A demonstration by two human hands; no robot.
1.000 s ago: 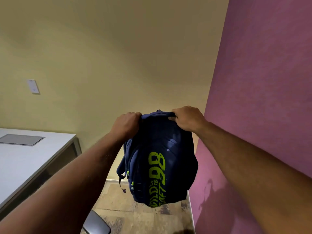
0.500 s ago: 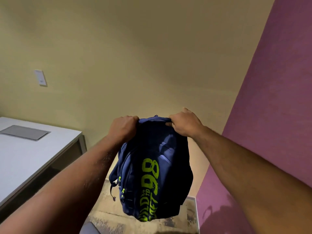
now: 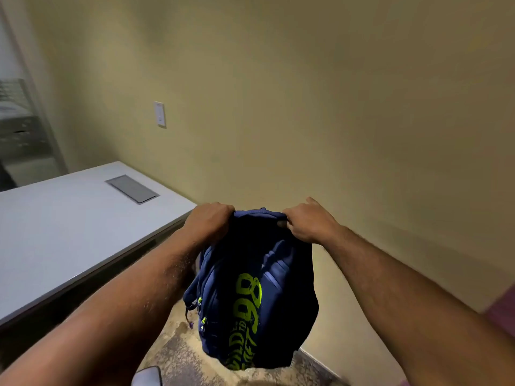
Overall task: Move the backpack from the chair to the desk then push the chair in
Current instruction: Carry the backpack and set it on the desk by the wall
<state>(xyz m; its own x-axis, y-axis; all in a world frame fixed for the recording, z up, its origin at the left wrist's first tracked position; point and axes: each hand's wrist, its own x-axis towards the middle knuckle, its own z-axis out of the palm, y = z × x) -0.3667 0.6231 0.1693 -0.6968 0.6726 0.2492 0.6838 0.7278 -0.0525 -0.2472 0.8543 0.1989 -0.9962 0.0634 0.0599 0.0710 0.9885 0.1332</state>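
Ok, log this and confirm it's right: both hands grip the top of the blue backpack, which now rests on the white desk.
Not quite. In the head view the left hand and right hand do grip the top of the blue backpack, but it hangs in the air over the floor, right of the white desk, not resting on it.

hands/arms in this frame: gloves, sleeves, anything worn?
Nothing worn that shows. The left hand and the right hand are bare: no gloves, rings or watch visible. Both forearms are bare right to the frame edge, with visible hair; no sleeve, strap or marking in view.
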